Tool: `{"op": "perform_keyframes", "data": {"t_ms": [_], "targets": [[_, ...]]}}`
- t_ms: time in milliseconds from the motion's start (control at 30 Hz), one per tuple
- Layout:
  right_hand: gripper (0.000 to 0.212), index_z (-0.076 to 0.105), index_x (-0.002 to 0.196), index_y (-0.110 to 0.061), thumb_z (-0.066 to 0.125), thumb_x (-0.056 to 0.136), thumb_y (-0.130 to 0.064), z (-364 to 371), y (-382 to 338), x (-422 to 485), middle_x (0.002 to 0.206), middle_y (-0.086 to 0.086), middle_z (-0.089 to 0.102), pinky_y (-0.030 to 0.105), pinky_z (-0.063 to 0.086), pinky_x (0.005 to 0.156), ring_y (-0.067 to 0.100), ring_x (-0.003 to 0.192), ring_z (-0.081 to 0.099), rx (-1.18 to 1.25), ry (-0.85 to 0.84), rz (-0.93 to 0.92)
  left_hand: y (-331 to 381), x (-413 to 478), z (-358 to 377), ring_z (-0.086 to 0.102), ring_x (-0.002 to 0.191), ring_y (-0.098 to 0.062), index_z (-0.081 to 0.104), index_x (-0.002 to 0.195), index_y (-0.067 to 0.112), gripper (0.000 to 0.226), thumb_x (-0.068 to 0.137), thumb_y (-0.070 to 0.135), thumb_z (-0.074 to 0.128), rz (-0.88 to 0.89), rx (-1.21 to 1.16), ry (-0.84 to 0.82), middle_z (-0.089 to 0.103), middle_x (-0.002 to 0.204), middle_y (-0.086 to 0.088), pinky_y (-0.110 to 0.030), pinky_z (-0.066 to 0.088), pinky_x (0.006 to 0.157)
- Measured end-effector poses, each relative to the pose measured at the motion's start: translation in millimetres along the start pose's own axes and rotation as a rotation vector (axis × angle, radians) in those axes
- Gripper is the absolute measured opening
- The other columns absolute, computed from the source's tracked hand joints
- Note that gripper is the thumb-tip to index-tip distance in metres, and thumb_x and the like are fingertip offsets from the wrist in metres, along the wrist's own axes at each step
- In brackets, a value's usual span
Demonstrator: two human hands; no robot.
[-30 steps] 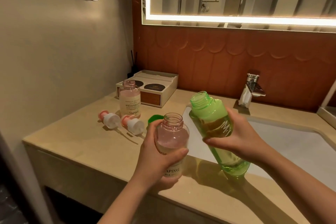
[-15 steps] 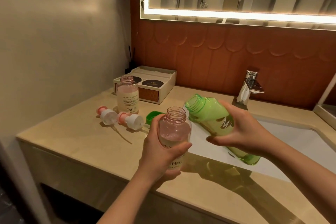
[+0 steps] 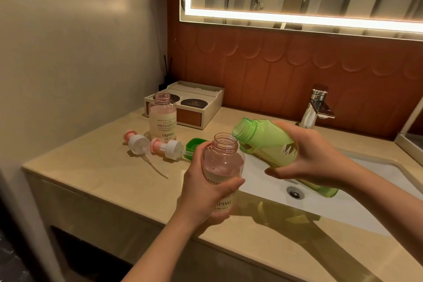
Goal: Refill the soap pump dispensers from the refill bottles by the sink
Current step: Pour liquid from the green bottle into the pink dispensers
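While fingers of the left hand (image 3: 203, 190) hold one upright pink dispenser bottle (image 3: 225, 162), fingers of the right hand (image 3: 311, 155) grip the single green refill bottle (image 3: 265, 144), tilted, mouth pointing left at the dispenser's neck. Another dispenser bottle (image 3: 163, 119) and two pump heads (image 3: 137, 143) (image 3: 170, 149) occupy the surface (image 3: 91, 174).

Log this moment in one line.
phase: pre-pour | left hand grips open clear pink plastic dispenser bottle | right hand holds translucent green plastic refill bottle tilted, mouth beside its rim | stream: none visible

Beige countertop (image 3: 91, 178), uncapped pink bottle (image 3: 163, 119) upright, two pump heads (image 3: 137, 143) (image 3: 168, 147) lying beside, green cap (image 3: 193, 144), box (image 3: 194, 107)
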State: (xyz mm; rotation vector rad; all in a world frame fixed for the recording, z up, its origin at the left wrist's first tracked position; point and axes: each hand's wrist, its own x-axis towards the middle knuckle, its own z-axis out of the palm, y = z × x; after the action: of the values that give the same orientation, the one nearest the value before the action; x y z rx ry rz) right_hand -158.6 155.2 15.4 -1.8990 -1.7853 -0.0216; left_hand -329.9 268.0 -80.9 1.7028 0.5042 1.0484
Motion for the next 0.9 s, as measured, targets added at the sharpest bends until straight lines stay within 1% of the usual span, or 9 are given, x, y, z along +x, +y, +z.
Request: {"op": "perform_keyframes", "data": {"t_ms": [100, 200, 333, 433, 500, 567, 667, 900], "targets": [[0.083, 0.041, 0.130, -0.044, 0.073, 0.054, -0.051, -2.7, -1.2, 1.3, 0.117, -0.016, 0.061, 0.040, 0.051, 0.088, 0.009, 0.106, 0.058, -0.052, -0.010, -0.004, -1.3, 0.3, -0.4, 0.054, 0.111, -0.005, 0.039, 0.119, 0.041, 0.078, 0.055, 0.031, 0.083, -0.002, -0.001, -0.007, 0.056, 0.119, 0.017, -0.022, 0.048, 0.087], [0.083, 0.039, 0.130, -0.046, 0.069, 0.053, -0.055, -6.2, -3.1, 2.2, 0.116, -0.017, 0.060, 0.041, 0.051, 0.086, 0.009, 0.105, 0.057, -0.100, -0.021, -0.011, -1.7, 0.5, 0.0, 0.054, 0.113, -0.006, 0.038, 0.126, 0.033, 0.085, 0.053, 0.035, 0.080, 0.002, -0.001, -0.009, 0.056, 0.121, 0.013, -0.021, 0.048, 0.088], [0.080, 0.040, 0.127, -0.047, 0.071, 0.053, -0.052, -12.8, -7.1, 3.3, 0.116, -0.022, 0.058, 0.041, 0.051, 0.084, 0.007, 0.105, 0.056, -0.153, -0.031, -0.021, -1.5, 0.4, 0.2, 0.053, 0.114, -0.008, 0.038, 0.129, 0.030, 0.086, 0.054, 0.035, 0.080, -0.001, -0.008, -0.016, 0.055, 0.123, 0.011, -0.018, 0.047, 0.086], [0.081, 0.043, 0.129, -0.043, 0.079, 0.057, -0.042, -17.8, -10.9, 3.4, 0.114, -0.021, 0.057, 0.039, 0.050, 0.083, 0.007, 0.103, 0.055, -0.195, -0.043, -0.016, -0.8, 0.6, 0.0, 0.053, 0.113, -0.006, 0.038, 0.127, 0.032, 0.084, 0.057, 0.031, 0.083, -0.001, -0.007, -0.018, 0.055, 0.122, 0.013, -0.013, 0.047, 0.083], [0.079, 0.044, 0.129, -0.041, 0.081, 0.059, -0.039, -20.4, -13.0, 3.9, 0.112, -0.020, 0.057, 0.039, 0.050, 0.083, 0.008, 0.102, 0.054, -0.225, -0.052, -0.008, -0.6, 0.7, -0.2, 0.054, 0.112, -0.005, 0.039, 0.125, 0.035, 0.081, 0.058, 0.029, 0.084, 0.004, -0.012, -0.018, 0.055, 0.120, 0.015, -0.010, 0.047, 0.082], [0.077, 0.045, 0.127, -0.040, 0.080, 0.059, -0.041, -22.3, -14.5, 4.7, 0.111, -0.017, 0.058, 0.040, 0.050, 0.082, 0.009, 0.100, 0.055, -0.241, -0.062, -0.011, -0.5, 0.8, -0.2, 0.054, 0.110, -0.003, 0.039, 0.121, 0.038, 0.079, 0.055, 0.033, 0.081, 0.002, -0.015, -0.013, 0.055, 0.118, 0.017, -0.012, 0.048, 0.081], [0.074, 0.045, 0.125, -0.040, 0.078, 0.059, -0.045, -24.2, -15.7, 5.5, 0.110, -0.015, 0.059, 0.041, 0.051, 0.079, 0.010, 0.097, 0.055, -0.250, -0.077, -0.011, -0.7, 1.1, -0.1, 0.054, 0.109, -0.003, 0.040, 0.119, 0.040, 0.077, 0.053, 0.035, 0.079, 0.001, -0.016, -0.011, 0.055, 0.118, 0.019, -0.017, 0.048, 0.082], [0.075, 0.045, 0.126, -0.039, 0.080, 0.059, -0.043, -26.1, -18.4, 5.3, 0.111, -0.014, 0.059, 0.040, 0.051, 0.080, 0.009, 0.096, 0.055, -0.273, -0.078, -0.002, -0.1, 1.1, -0.2, 0.054, 0.108, 0.001, 0.040, 0.118, 0.040, 0.077, 0.053, 0.035, 0.079, 0.009, -0.014, -0.008, 0.054, 0.116, 0.021, -0.009, 0.047, 0.079]]}}
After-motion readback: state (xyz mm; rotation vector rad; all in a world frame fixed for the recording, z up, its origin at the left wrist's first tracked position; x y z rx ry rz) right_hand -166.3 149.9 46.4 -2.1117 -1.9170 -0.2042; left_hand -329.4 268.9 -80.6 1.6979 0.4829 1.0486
